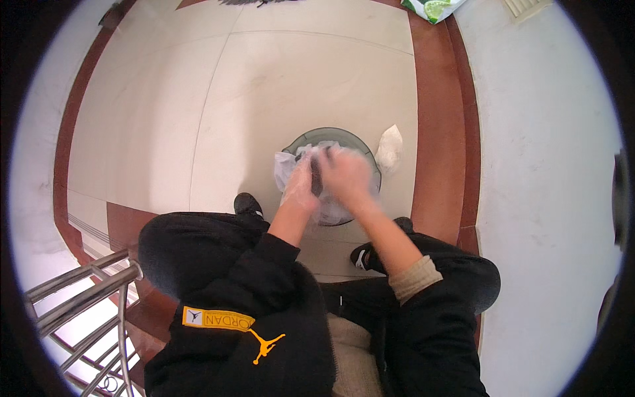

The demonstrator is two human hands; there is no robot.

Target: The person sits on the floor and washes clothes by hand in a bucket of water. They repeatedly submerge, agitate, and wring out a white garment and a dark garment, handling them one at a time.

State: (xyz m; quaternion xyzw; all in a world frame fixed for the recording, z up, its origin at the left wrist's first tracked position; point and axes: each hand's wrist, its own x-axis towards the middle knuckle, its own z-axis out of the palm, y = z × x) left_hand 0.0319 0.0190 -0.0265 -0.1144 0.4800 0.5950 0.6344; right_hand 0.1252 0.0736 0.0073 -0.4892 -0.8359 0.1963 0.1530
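A round, dark translucent bin (327, 133), lined with a thin clear plastic bag (283, 166), stands on the floor between my feet. Over it, my left hand (301, 183) is wrapped in thin clear plastic and holds a dark oblong item (316, 176) that I cannot identify. My right hand (347, 173), blurred, is bent over the top right of that dark item, its fingers curled. Whether the right hand grips it cannot be told. The contents of the bin are hidden beneath the hands and plastic.
A crumpled whitish piece (390, 148), perhaps paper or plastic, lies right of the bin. Metal railings (89, 288) stand at lower left, a white wall (540, 173) at right. A green-and-white packet (434, 9) lies at the top right. My black shoes (247, 204) flank the bin.
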